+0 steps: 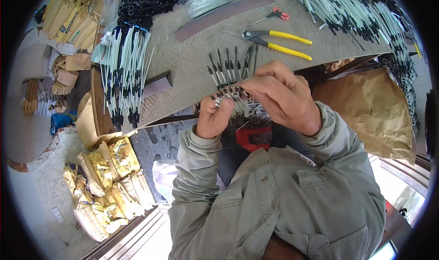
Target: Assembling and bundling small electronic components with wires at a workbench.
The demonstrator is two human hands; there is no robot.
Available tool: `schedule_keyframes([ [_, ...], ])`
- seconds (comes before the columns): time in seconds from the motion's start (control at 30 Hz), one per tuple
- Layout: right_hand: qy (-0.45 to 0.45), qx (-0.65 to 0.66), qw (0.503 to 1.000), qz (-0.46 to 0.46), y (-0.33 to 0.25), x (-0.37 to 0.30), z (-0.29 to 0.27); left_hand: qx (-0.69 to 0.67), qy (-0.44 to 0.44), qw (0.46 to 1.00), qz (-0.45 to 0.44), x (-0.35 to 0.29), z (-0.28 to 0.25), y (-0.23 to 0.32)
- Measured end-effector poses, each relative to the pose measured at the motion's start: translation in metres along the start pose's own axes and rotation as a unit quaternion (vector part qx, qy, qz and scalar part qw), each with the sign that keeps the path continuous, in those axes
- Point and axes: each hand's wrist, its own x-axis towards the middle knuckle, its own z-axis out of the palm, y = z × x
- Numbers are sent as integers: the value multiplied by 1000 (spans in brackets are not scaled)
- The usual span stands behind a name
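Near the table's front edge, my left hand [213, 118] is closed round a bundle of thin white rods with black tips [234, 105], its thumb lying across the rods. My right hand [284, 96] is at the bundle's right end, its fingers bent and pressed together. Whatever lies between those fingertips is hidden. Just beyond both hands, more black-tipped white rods [222, 68] fan out over the table. Farther back lie end-cutting pliers [279, 40] with yellow handles, jaws pointing left. A small red-handled tool [276, 15] lies behind them.
Large bunches of white rods with black ends lie at the left [125, 72] and back right [340, 8]. Brown flat strips [224, 15] rest on the table [196, 58]. A brown paper sheet [366, 109] hangs at right. Yellow-wrapped packages [109, 182] fill a box on the floor.
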Motion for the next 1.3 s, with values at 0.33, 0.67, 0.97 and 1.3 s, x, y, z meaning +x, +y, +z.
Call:
schedule_keyframes([
  [0.33,-52,-42,997,-36,-2,16,-16,-22,-51,991,-118,-5,-14,3],
  [0.67,-44,-109,992,-52,-7,12,-10,-49,2,999,-14,-3,-1,0],
  [0.97,-68,-16,997,-11,-1,13,-10,-52,12,999,6,-3,2,-3],
  [1.3,-60,41,997,-5,0,11,-2,-62,-5,998,22,-4,-5,-16],
])
